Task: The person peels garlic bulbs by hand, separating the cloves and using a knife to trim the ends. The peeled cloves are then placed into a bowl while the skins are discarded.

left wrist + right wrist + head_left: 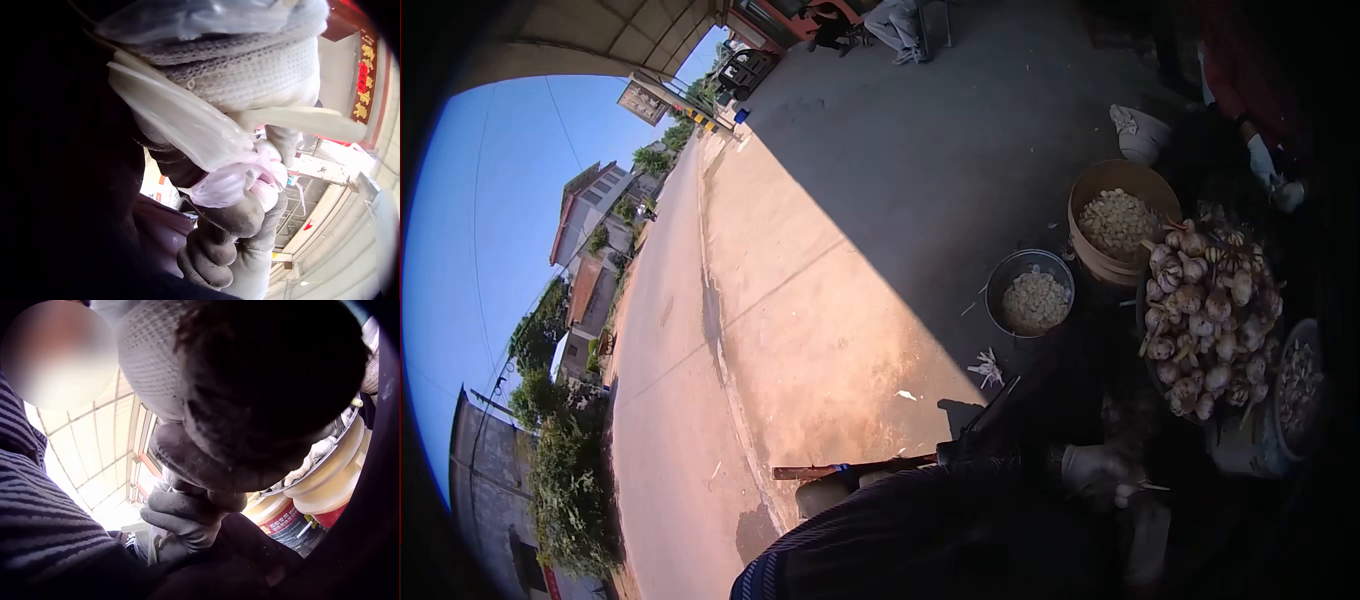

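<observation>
In the left wrist view, a partly opened garlic bulb (256,181) shows pinkish cloves and long pale strips of skin. My left hand (250,81), in a knit glove with dark-coated fingers, holds it. Gloved fingers (212,250) of my right hand curl in from below, the thumb pressed against the bulb. Seen from above, the left hand (1095,470) and right hand (1148,535) meet over my dark lap. In the right wrist view my right hand (206,412) is large and shadowed, hiding the bulb, with the left hand (181,515) just beyond.
A heap of garlic bulbs (1210,310) stands at my right. Beyond it are a bucket (1090,240) and a metal pot (990,300), both holding peeled cloves. A tub of scraps (1285,440) sits at far right. Another person's gloved hand (1262,160) works across the heap.
</observation>
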Action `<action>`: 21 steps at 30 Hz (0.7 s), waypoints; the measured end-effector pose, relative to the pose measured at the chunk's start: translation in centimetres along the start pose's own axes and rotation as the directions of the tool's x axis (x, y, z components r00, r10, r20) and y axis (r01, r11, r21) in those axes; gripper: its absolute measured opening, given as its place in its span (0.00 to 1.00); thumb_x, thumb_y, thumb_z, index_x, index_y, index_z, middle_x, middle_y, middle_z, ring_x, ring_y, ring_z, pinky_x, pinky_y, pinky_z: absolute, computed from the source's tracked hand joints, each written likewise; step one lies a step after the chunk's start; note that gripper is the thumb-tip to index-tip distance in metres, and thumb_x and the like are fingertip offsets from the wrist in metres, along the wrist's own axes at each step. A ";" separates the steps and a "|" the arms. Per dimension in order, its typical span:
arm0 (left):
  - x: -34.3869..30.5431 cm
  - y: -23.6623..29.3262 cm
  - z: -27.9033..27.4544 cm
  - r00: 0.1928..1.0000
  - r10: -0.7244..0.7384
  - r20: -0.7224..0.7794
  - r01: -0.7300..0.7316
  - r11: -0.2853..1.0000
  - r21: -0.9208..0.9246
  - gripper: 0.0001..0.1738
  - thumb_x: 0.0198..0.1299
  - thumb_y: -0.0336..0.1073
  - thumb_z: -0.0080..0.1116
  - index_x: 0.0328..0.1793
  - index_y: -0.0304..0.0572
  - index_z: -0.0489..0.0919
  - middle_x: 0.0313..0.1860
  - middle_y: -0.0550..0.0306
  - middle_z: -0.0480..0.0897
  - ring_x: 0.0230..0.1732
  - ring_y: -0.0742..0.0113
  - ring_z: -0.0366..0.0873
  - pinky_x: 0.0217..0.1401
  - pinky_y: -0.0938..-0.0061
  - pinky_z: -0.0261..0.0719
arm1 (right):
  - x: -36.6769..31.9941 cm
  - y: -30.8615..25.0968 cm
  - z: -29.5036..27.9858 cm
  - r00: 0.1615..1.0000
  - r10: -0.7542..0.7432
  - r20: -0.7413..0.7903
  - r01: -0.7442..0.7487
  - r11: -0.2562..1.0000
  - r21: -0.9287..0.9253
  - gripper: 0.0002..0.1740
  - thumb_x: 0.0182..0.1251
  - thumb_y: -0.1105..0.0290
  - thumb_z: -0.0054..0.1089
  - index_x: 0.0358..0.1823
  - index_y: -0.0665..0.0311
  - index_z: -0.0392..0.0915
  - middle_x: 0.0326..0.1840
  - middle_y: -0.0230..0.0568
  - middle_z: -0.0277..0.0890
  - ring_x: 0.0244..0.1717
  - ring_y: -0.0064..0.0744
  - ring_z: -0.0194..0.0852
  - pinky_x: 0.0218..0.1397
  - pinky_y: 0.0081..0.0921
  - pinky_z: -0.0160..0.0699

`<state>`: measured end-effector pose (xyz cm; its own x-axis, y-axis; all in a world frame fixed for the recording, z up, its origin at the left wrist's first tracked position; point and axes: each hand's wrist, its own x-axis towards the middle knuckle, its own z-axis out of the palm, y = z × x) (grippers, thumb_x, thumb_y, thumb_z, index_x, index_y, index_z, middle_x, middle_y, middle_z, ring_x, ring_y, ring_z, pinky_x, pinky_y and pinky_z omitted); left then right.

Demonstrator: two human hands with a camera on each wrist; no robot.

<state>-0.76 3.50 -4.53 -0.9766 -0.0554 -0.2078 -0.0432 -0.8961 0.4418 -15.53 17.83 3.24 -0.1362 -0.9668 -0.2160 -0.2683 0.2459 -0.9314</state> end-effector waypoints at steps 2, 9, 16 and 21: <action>-0.5 1.3 0.4 0.995 -0.012 0.096 0.009 0.999 0.031 0.15 0.74 0.44 0.58 0.43 0.38 0.83 0.31 0.57 0.79 0.36 0.66 0.78 0.33 0.72 0.80 | 0.6 -3.3 -0.6 0.967 0.249 0.044 -0.253 0.951 0.175 0.15 0.77 0.58 0.59 0.42 0.63 0.84 0.28 0.31 0.75 0.23 0.22 0.67 0.26 0.24 0.63; -1.9 2.7 0.5 0.994 0.091 0.054 -0.090 0.996 -0.010 0.12 0.67 0.40 0.63 0.42 0.38 0.86 0.32 0.53 0.86 0.32 0.64 0.85 0.28 0.69 0.84 | 1.6 -8.6 0.4 0.849 0.515 0.113 -0.521 0.786 0.333 0.19 0.80 0.52 0.58 0.34 0.59 0.80 0.18 0.19 0.61 0.14 0.13 0.53 0.17 0.18 0.48; -2.4 3.6 0.1 0.980 0.169 0.100 -0.174 0.984 0.046 0.12 0.67 0.41 0.62 0.36 0.40 0.83 0.31 0.55 0.84 0.34 0.63 0.84 0.37 0.66 0.84 | 3.1 -8.5 1.3 0.932 0.358 0.053 -0.362 0.924 0.122 0.16 0.79 0.58 0.59 0.36 0.62 0.83 0.21 0.23 0.68 0.16 0.16 0.60 0.19 0.22 0.55; -5.0 7.2 3.9 0.937 0.346 -0.055 -0.346 0.938 0.002 0.15 0.75 0.43 0.57 0.43 0.37 0.78 0.32 0.62 0.73 0.36 0.67 0.71 0.46 0.70 0.73 | 4.0 -4.7 3.0 0.938 -0.214 0.273 0.342 0.695 -0.632 0.08 0.73 0.66 0.64 0.44 0.59 0.89 0.33 0.44 0.82 0.36 0.42 0.83 0.40 0.37 0.81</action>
<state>2.98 -0.95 3.07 -0.9181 -0.3861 -0.0901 0.2972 -0.8207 0.4880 -11.99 12.63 5.85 0.1896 -0.9783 -0.0833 -0.8360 -0.1163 -0.5362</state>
